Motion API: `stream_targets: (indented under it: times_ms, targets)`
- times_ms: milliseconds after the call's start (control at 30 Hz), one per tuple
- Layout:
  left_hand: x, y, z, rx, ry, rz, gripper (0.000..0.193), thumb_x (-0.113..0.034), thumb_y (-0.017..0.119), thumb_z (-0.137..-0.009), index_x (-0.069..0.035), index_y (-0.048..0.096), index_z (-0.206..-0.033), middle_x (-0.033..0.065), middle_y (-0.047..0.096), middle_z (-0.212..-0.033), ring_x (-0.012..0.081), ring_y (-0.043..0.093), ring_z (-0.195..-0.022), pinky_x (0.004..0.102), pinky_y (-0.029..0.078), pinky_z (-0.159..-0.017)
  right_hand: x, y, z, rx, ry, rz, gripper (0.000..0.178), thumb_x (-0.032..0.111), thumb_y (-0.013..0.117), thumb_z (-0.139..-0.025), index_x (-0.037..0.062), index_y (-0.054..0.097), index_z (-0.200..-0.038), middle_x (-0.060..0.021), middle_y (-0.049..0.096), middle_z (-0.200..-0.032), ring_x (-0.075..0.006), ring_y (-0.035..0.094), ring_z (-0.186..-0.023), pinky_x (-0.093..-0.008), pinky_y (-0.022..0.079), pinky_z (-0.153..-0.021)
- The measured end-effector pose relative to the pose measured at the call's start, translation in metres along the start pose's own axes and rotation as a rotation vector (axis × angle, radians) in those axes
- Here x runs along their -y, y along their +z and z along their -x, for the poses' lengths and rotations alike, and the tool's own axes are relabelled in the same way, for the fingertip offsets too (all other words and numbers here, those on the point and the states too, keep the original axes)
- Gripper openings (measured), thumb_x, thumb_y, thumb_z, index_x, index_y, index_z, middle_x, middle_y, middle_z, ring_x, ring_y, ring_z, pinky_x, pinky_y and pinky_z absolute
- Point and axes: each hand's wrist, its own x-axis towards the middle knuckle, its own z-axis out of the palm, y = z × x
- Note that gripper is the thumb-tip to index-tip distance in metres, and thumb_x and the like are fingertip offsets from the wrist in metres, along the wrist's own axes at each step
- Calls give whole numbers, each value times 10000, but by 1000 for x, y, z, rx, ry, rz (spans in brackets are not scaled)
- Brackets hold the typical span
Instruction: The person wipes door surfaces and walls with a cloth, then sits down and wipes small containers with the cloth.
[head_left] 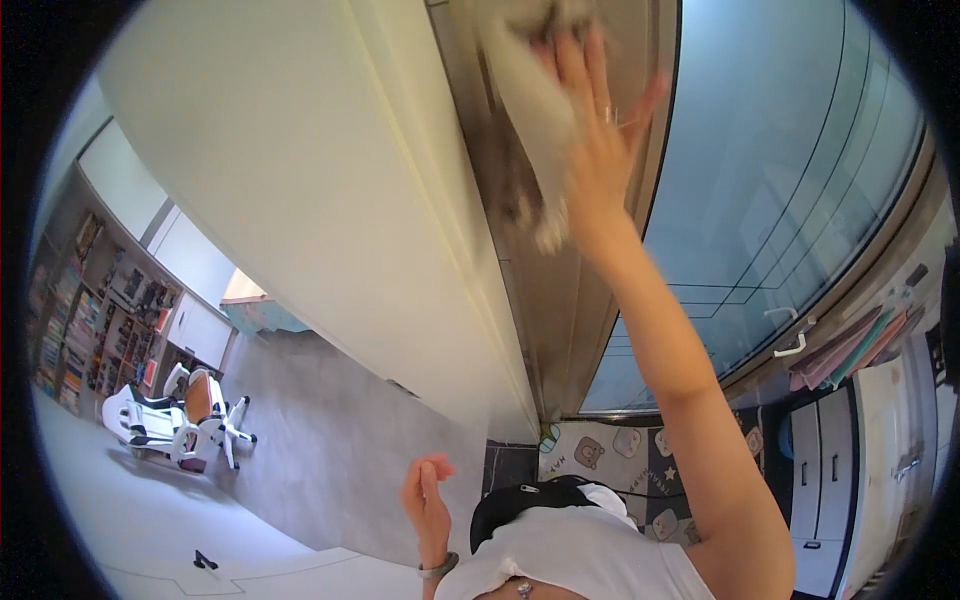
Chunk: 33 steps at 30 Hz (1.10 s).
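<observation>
My right hand (590, 160) is raised at the top of the view, pressing a white cloth (530, 110) against the brown frame (560, 330) of a glass door. Its fingers are stretched over the cloth, with the outer one spread away, and a ring shows on one finger. Part of the cloth hangs down to the left of the palm; motion blurs its edges. Low in the middle, my left hand (428, 505) hangs beside my body with nothing in it, its fingers loosely bent. A band (438, 567) circles that wrist.
A blue-tinted glass panel (770, 150) with a white handle (795, 338) stands on the right, near hanging towels (855, 350). A pale wall (330, 200) divides off a room with a white chair (185, 415) and bookshelf (110, 310). A patterned mat (620, 455) lies below.
</observation>
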Motion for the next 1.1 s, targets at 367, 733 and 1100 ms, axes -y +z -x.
stream_targets:
  times_ms: [367, 733, 1100]
  targets:
    - [10, -9, 9, -9, -18, -12, 273, -149, 430, -998, 14, 649, -985, 54, 639, -798, 132, 585, -761, 276, 474, -716, 38, -46, 124, -82, 365, -543, 470, -40, 505, -728, -61, 582, -1192, -208, 545, -1309, -356, 511, -1213, -429, 339, -1037]
    - [8, -5, 11, 37, 48, -9, 275, -160, 445, -1000, 19, 654, -987, 69, 654, -808, 135, 602, -753, 271, 484, -712, 120, -22, 251, 298, 364, -852, 697, -40, 601, -722, 34, 417, -1390, -305, 164, -1519, -540, 200, -1369, -545, 226, -1115]
    - [-2, -6, 14, 35, 17, 50, 294, -175, 441, -999, 32, 649, -991, 82, 656, -825, 139, 615, -765, 276, 490, -728, 92, -25, -164, -326, -70, -611, 603, 109, 627, -754, 23, 477, -1332, -259, 365, -1414, -482, 335, -1301, -516, 298, -1093]
